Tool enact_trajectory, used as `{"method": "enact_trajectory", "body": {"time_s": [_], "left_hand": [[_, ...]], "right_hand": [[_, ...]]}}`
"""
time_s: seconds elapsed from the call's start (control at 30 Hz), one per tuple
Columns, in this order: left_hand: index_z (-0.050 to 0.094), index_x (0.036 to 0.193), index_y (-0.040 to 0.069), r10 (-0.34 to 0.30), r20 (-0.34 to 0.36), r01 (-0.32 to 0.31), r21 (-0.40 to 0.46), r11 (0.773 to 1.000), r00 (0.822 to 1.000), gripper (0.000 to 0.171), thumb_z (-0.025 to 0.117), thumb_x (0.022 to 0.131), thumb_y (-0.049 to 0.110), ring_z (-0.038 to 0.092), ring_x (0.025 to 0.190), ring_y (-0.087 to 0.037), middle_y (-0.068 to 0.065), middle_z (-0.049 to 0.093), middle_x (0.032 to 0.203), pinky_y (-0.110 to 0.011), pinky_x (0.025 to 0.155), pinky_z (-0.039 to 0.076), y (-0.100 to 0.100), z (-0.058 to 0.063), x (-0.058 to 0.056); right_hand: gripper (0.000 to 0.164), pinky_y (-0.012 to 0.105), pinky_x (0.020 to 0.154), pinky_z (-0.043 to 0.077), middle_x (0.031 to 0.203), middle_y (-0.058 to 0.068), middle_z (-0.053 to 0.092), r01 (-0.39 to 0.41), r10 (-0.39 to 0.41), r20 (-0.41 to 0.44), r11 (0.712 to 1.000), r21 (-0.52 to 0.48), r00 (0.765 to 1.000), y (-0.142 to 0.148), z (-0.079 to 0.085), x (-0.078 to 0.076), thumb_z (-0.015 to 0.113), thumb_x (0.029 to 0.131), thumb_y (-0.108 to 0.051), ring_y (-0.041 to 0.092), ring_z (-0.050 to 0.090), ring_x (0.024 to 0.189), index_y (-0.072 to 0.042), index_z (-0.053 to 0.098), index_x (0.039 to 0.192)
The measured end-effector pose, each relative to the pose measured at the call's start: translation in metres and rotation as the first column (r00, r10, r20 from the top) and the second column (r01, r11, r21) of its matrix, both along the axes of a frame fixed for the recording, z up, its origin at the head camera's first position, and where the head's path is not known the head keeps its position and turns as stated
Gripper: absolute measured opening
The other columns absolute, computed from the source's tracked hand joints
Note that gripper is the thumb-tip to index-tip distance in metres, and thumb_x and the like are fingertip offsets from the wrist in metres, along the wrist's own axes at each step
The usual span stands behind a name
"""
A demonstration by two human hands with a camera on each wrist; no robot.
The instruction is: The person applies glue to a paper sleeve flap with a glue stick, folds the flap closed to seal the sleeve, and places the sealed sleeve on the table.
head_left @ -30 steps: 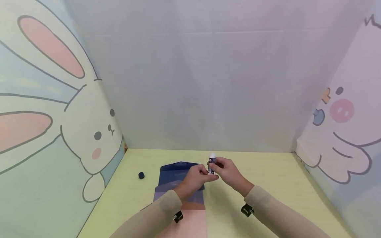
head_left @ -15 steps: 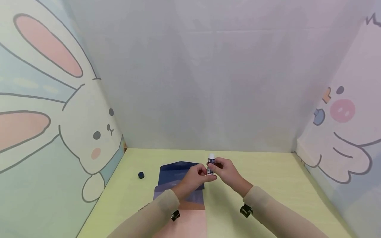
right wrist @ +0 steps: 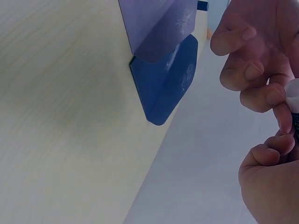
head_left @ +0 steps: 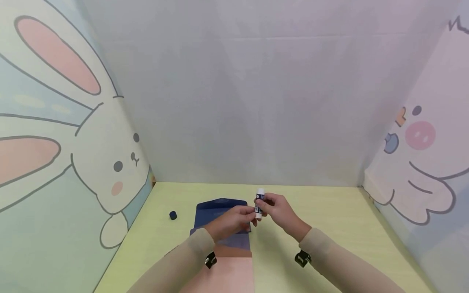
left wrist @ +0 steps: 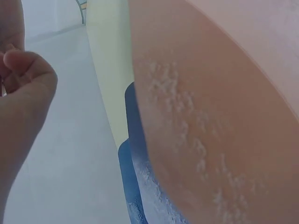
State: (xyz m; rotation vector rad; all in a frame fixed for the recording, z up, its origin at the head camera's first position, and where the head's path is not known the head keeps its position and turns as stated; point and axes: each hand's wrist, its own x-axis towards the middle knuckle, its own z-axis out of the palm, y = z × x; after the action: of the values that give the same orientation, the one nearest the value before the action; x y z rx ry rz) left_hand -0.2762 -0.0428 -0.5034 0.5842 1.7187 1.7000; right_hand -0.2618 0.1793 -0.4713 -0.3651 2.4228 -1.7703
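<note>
A glue stick (head_left: 259, 198) with a dark blue label and white ends stands nearly upright above the table. My right hand (head_left: 281, 211) grips its barrel between thumb and fingers. At its lower white end, my left hand (head_left: 231, 221) pinches the base with its fingertips; the right wrist view shows them on that white end (right wrist: 292, 93). Beneath the hands lie overlapping envelopes: a dark blue one (head_left: 207, 216), a purple one (head_left: 239, 241) and a pink one (head_left: 231, 274). White glue smears mark the brown-pink flap (left wrist: 196, 116) in the left wrist view.
A small dark cap (head_left: 173, 215) sits on the pale yellow table (head_left: 329, 228), left of the envelopes. A grey wall (head_left: 249, 114) closes off the back. Side walls carry a cartoon rabbit (head_left: 106, 162) and a pink-cheeked figure (head_left: 421, 171).
My left hand has shifted its fingers on the glue stick's base, turning so that the thumb no longer sticks out below it. The right hand keeps its grip, almost still.
</note>
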Motion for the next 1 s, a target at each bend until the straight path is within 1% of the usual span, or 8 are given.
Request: {"method": "enact_trajectory", "body": {"time_s": [0.1,0.23,0.3,0.37,0.53,0.77,0.9,1.0], "left_hand": [[0.065,0.141,0.003,-0.029,0.032,0.029,0.007,1.0,0.999,0.039,0.052,0.115,0.029,0.06,0.102,-0.014,0.004,0.067,0.113,-0.033,0.085,0.049,0.0,-0.001,0.0],[0.067,0.137,0.002,-0.015,0.026,0.015,0.0,1.0,1.0,0.037,0.053,0.115,0.028,0.059,0.096,-0.014,0.002,0.067,0.107,-0.032,0.084,0.05,0.0,-0.002,0.001],[0.069,0.133,0.0,0.014,0.0,-0.014,-0.012,1.0,1.0,0.037,0.056,0.114,0.029,0.058,0.092,-0.015,0.002,0.066,0.103,-0.032,0.083,0.05,0.001,-0.002,0.002],[0.07,0.126,0.0,0.049,-0.048,-0.051,-0.032,0.998,0.998,0.036,0.059,0.113,0.032,0.056,0.086,-0.016,0.002,0.065,0.098,-0.032,0.08,0.05,0.002,0.0,0.003],[0.071,0.108,0.008,0.13,-0.145,-0.143,-0.08,0.986,0.981,0.029,0.07,0.107,0.037,0.05,0.074,-0.017,0.003,0.057,0.083,-0.034,0.074,0.045,0.004,0.001,0.005],[0.07,0.092,0.014,0.252,-0.155,-0.265,-0.071,0.962,0.955,0.031,0.085,0.094,0.041,0.049,0.067,-0.018,0.005,0.053,0.071,-0.033,0.068,0.046,0.009,0.003,0.009],[0.065,0.085,0.015,0.305,-0.138,-0.316,-0.067,0.946,0.942,0.033,0.089,0.091,0.037,0.049,0.063,-0.015,0.004,0.051,0.066,-0.033,0.066,0.046,0.012,0.005,0.013],[0.062,0.082,0.015,0.347,-0.136,-0.359,-0.076,0.93,0.928,0.035,0.091,0.088,0.033,0.046,0.061,-0.016,0.004,0.051,0.066,-0.032,0.063,0.044,0.016,0.005,0.016]], "right_hand": [[0.033,0.029,0.083,0.055,0.113,0.016,0.075,-0.003,0.003,0.006,1.0,0.0,1.0,0.0,-0.001,0.001,0.069,0.108,-0.032,0.019,0.064,0.091,-0.003,0.074,0.122],[0.034,0.031,0.092,0.056,0.119,0.014,0.076,-0.002,0.002,0.003,1.0,0.009,1.0,0.0,-0.003,0.002,0.068,0.108,-0.031,0.016,0.067,0.101,-0.002,0.073,0.125],[0.036,0.031,0.096,0.056,0.123,0.014,0.076,-0.01,0.01,-0.003,1.0,0.007,1.0,0.0,-0.003,0.002,0.067,0.109,-0.031,0.014,0.069,0.106,-0.001,0.072,0.127],[0.037,0.031,0.097,0.057,0.126,0.014,0.076,-0.01,0.01,-0.004,1.0,0.002,1.0,0.0,-0.003,0.001,0.067,0.109,-0.03,0.013,0.07,0.11,0.0,0.072,0.129],[0.033,0.028,0.098,0.057,0.128,0.016,0.077,-0.017,0.017,-0.024,1.0,0.007,1.0,0.001,-0.003,-0.001,0.067,0.109,-0.029,0.015,0.071,0.114,-0.001,0.073,0.126],[0.03,0.028,0.095,0.059,0.124,0.016,0.077,-0.031,0.032,-0.064,0.999,0.016,0.997,0.001,-0.005,-0.001,0.067,0.109,-0.028,0.015,0.072,0.11,-0.003,0.074,0.122],[0.029,0.03,0.092,0.059,0.121,0.017,0.077,-0.028,0.029,-0.063,0.999,0.016,0.998,-0.001,-0.005,0.001,0.068,0.109,-0.027,0.016,0.071,0.107,-0.002,0.074,0.12],[0.029,0.029,0.089,0.059,0.121,0.018,0.077,-0.035,0.037,-0.059,0.999,0.02,0.998,-0.001,-0.007,0.002,0.067,0.109,-0.026,0.018,0.07,0.105,-0.001,0.073,0.121]]}}
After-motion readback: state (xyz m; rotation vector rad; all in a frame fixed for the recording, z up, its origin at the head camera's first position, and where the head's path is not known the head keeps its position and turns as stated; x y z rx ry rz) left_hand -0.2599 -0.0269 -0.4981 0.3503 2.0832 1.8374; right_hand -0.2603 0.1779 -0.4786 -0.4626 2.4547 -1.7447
